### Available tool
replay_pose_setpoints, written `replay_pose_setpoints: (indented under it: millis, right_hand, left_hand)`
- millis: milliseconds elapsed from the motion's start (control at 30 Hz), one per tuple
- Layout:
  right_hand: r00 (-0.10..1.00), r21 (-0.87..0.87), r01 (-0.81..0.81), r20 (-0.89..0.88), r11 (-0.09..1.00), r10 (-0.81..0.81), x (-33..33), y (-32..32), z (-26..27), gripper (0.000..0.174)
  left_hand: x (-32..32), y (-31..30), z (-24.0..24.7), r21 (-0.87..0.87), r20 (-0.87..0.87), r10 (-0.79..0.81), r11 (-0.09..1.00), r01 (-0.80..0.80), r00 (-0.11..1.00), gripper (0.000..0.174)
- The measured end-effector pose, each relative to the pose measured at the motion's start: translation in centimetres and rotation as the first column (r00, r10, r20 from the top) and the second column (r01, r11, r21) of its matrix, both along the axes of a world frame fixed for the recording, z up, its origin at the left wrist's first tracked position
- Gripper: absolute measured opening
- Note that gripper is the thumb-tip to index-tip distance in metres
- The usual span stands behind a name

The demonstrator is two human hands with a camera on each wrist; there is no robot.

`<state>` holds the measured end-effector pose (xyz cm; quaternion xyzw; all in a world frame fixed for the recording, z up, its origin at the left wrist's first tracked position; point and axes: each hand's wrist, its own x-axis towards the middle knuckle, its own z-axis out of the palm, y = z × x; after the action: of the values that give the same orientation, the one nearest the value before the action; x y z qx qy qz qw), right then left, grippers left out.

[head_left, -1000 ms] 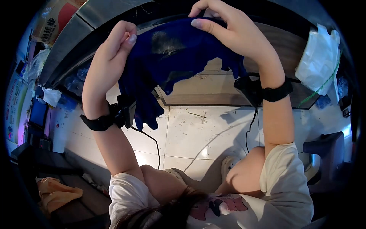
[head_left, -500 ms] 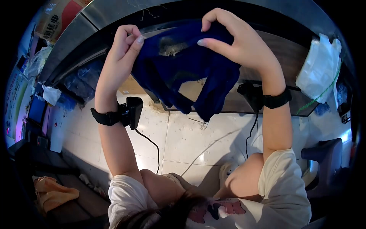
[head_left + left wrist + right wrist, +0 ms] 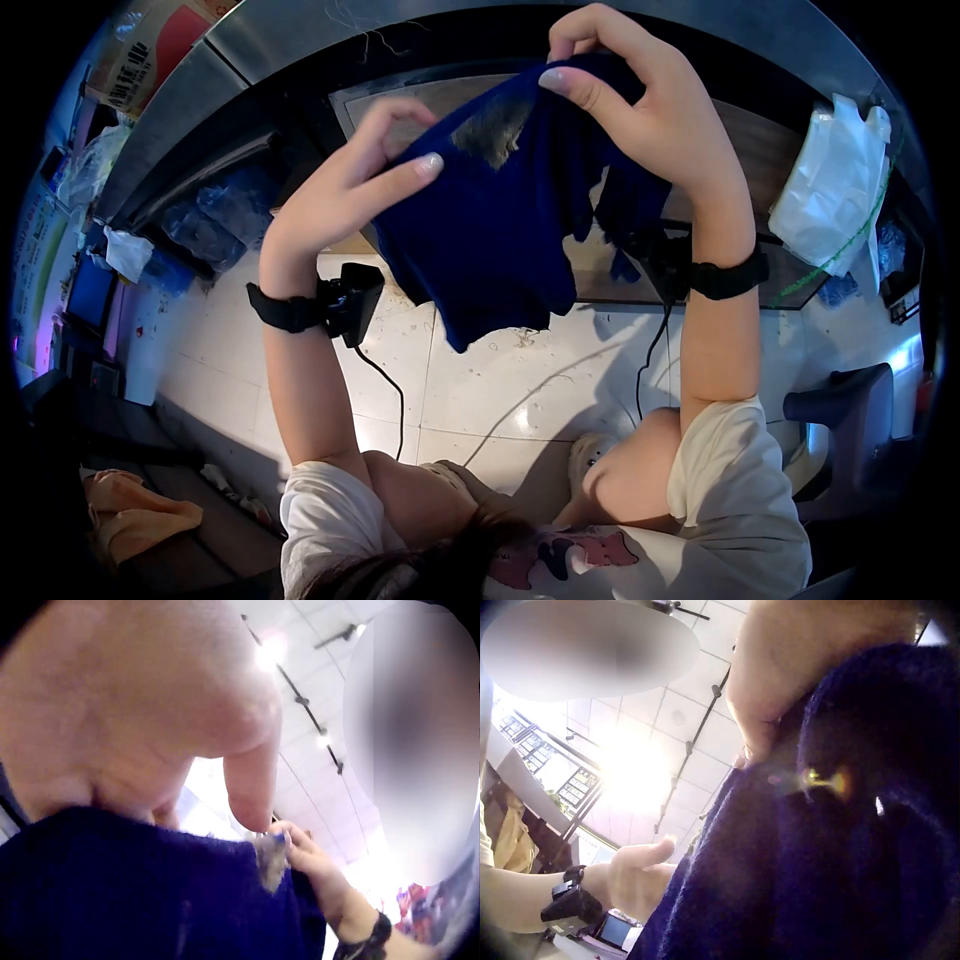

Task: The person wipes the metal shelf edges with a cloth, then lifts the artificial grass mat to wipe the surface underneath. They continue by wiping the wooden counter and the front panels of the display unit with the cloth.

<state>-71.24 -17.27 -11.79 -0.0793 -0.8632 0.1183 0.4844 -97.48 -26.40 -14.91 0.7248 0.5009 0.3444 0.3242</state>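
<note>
A dark blue knitted cloth (image 3: 490, 240) with ragged lower edges and a worn grey patch (image 3: 494, 134) hangs between the two hands. The right hand (image 3: 660, 105) pinches its upper right edge between thumb and fingers. At the upper left edge is the left hand (image 3: 345, 185), thumb in front of the cloth and fingers bent behind the edge, with a gap between them. The left wrist view shows the cloth (image 3: 150, 892) below the left hand (image 3: 142, 705). In the right wrist view the cloth (image 3: 780, 847) falls in folds under the right hand (image 3: 810, 660).
Behind the cloth runs a dark-edged metal counter (image 3: 300, 60). White plastic bags (image 3: 832, 185) hang at the right, above a dark stool (image 3: 850, 410). An orange cloth (image 3: 138, 515) lies at lower left. Debris is scattered on the tiled floor (image 3: 480, 390).
The cloth has turned and its lower part now hangs toward the middle. The left hand has moved right and down along the edge, its thumb and fingers wider apart; the right thumb has closed onto the cloth.
</note>
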Motion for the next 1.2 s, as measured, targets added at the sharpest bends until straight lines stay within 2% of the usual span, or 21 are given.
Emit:
replay_pose_setpoints:
  millis: [33,67,133,233,333,433,533,600,633,667,733,867,900,967,1000,1033,1100,1133,1200]
  right_hand:
    - [0.999,0.037,0.006,0.036,0.999,-0.008,0.1,0.0,0.0,0.011]
    - [0.996,0.108,0.021,0.08,0.994,-0.03,0.0,0.0,-0.1,0.011]
    - [0.984,0.251,0.04,0.16,0.967,-0.082,-0.3,0.1,-0.5,0.014]
    - [0.982,0.274,0.037,0.17,0.961,-0.086,-0.5,-0.6,-0.5,0.015]
    - [0.98,0.271,0.024,0.181,0.962,-0.076,-0.1,-0.9,-0.1,0.014]
    - [0.98,0.246,0.006,0.192,0.969,-0.054,0.4,-0.7,0.1,0.016]
    - [0.973,0.173,-0.008,0.228,0.985,-0.032,1.0,-0.4,-0.1,0.019]
    - [0.972,0.059,-0.011,0.237,0.998,-0.003,1.2,0.2,-0.6,0.023]
    - [0.951,-0.051,0.018,0.309,0.999,-0.002,1.3,0.5,-0.6,0.028]
    - [0.962,-0.095,0.037,0.271,0.995,-0.01,1.0,0.9,-1.2,0.028]
    - [0.98,-0.188,0.068,0.198,0.98,-0.03,0.2,1.8,-3.1,0.03]
    - [0.892,-0.422,0.127,0.444,0.897,0.083,-0.1,2.7,-4.2,0.035]
    - [0.843,-0.489,0.106,0.505,0.866,0.182,-0.1,2.9,-4.0,0.035]
    - [0.856,-0.516,-0.002,0.443,0.856,0.268,-0.4,3.3,-4.3,0.033]
    - [0.858,-0.527,-0.055,0.41,0.848,0.311,-0.5,3.4,-4.4,0.032]
    - [0.853,-0.591,-0.115,0.353,0.798,0.385,-0.5,3.3,-4.1,0.027]
    - [0.907,-0.548,-0.121,0.277,0.827,0.316,-0.9,3.0,-4.6,0.024]
    - [0.93,-0.527,-0.121,0.236,0.841,0.282,-1.0,2.9,-4.8,0.023]
    - [0.927,-0.443,-0.131,0.262,0.887,0.268,-1.2,3.5,-4.7,0.023]
  left_hand:
    - [-0.3,0.1,-0.3,0.105,-0.08,-0.045,0.993,0.053,0.996,0.062]
    - [-0.8,0.4,-0.9,-0.122,0.121,-0.111,0.985,0.126,0.986,0.07]
    - [-1.6,1.0,-2.0,-0.461,0.448,-0.036,0.847,0.266,0.893,0.069]
    - [-0.7,0.9,-3.4,-0.372,0.337,0.106,0.928,0.029,0.936,0.066]
    - [-3.1,1.8,-4.1,-0.382,0.229,-0.02,0.918,0.109,0.973,0.05]
    - [-4.0,2.0,-3.5,-0.167,0.173,-0.157,0.968,0.186,0.972,0.03]
    - [-2.8,2.1,-3.5,0.111,0.352,0.04,0.99,-0.085,0.935,0.02]
    - [-2.3,2.0,-2.7,0.191,0.38,0.036,0.975,-0.117,0.924,0.021]
    - [-1.7,1.8,-2.3,0.209,0.416,0.036,0.969,-0.134,0.909,0.021]
    - [-1.4,1.6,-2.1,0.227,0.451,0.036,0.962,-0.153,0.892,0.021]
    - [-1.1,1.4,-1.4,0.357,0.344,0.115,0.902,-0.242,0.932,0.022]
    - [0.7,0.7,0.4,0.618,0.165,0.194,0.744,-0.255,0.967,0.021]
    - [1.4,0.5,0.8,0.665,0.146,0.206,0.704,-0.25,0.968,0.02]
    - [2.0,0.1,1.5,0.725,0.146,0.185,0.649,-0.233,0.972,0.018]
    - [1.8,-0.8,1.8,0.689,0.104,0.213,0.689,-0.225,0.972,0.02]
    - [1.3,-0.8,1.9,0.723,0.095,0.234,0.652,-0.228,0.968,0.02]
    - [1.0,-1.0,2.3,0.797,0.055,0.258,0.571,-0.198,0.965,0.02]
    - [1.2,-1.2,2.4,0.787,0.106,0.248,0.571,-0.234,0.963,0.022]
    - [4.4,-2.0,3.1,0.817,0.118,0.396,0.482,-0.316,0.91,0.008]
